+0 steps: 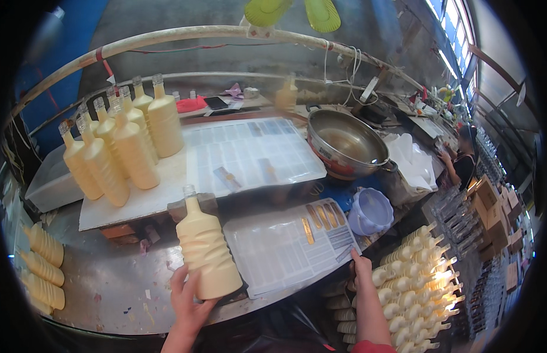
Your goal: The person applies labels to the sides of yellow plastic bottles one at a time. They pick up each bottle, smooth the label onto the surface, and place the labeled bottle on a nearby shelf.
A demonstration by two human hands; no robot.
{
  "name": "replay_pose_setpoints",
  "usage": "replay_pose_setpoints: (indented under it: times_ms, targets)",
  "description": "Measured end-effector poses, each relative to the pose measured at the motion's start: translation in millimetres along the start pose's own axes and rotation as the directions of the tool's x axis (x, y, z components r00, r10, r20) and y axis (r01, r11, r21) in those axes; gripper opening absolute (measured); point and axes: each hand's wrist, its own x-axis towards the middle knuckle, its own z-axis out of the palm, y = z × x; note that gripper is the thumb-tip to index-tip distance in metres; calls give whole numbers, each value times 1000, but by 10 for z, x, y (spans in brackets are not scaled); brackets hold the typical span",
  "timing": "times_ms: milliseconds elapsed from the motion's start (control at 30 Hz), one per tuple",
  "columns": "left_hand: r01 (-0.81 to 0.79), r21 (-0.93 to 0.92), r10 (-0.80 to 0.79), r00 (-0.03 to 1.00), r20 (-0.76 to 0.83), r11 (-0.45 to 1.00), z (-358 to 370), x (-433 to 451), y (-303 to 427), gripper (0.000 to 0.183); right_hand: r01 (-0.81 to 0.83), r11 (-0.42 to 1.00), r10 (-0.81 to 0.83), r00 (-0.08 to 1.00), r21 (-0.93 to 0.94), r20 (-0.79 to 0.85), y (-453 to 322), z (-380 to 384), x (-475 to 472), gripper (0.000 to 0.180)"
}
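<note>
My left hand (189,293) grips the base of a cream-coloured bottle (207,251) with spiral ridges and a clear neck; it stands at the bench's front. To its right lies a translucent sheet of stickers (282,251), with gold and silver strips at its right end. My right hand (361,264) is at that sheet's right corner, thumb on the edge; whether it pinches the sheet is unclear. Behind, a second sticker sheet (251,150) covers part of a raised white board (136,200).
Several cream bottles (132,132) stand on the board at left. A steel pan (348,141), a lilac bucket (370,212) and a phone (216,103) are on the bench. Racked bottles (406,282) fill the lower right. A person (463,159) works at far right.
</note>
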Motion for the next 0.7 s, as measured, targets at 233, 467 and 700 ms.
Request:
replay_pose_setpoints:
  times_ms: [233, 467, 700]
  targets:
    - [16, -18, -15, 999, 50, 1000, -7, -35, -51, 75, -33, 999, 33, 999, 23, 37, -80, -177, -13, 17]
    - [70, -14, -68, 995, 74, 997, -10, -64, -68, 82, 544, 527, -631, 765, -652, 128, -531, 205, -795, 19]
    - [46, -85, -45, 999, 15, 995, -47, -15, -62, 69, 427, 854, -120, 718, -298, 685, -1290, 1706, -1764, 20]
